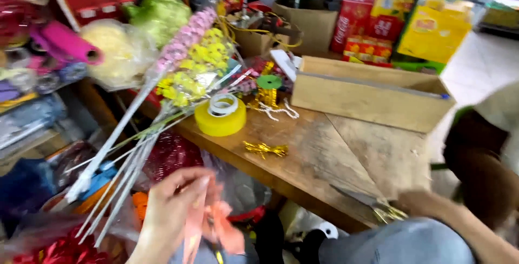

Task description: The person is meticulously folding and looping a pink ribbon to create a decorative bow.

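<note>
Pink ribbon pinched in left hand, beside flower stems

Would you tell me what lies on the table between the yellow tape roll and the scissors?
In the head view, a small gold ribbon bow lies between the yellow tape roll and the scissors; the rest is bare wood.

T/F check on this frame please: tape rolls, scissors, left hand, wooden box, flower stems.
1. A white tape roll lies on top of a yellow tape roll. True.
2. The left hand holds a pink ribbon. True.
3. The scissors lie inside the wooden box. False: they are at the front edge of the wooden table, at the right hand.
4. The artificial flower stems are blue. False: pink and yellow.
5. A gold bow lies on the table. True.
</note>
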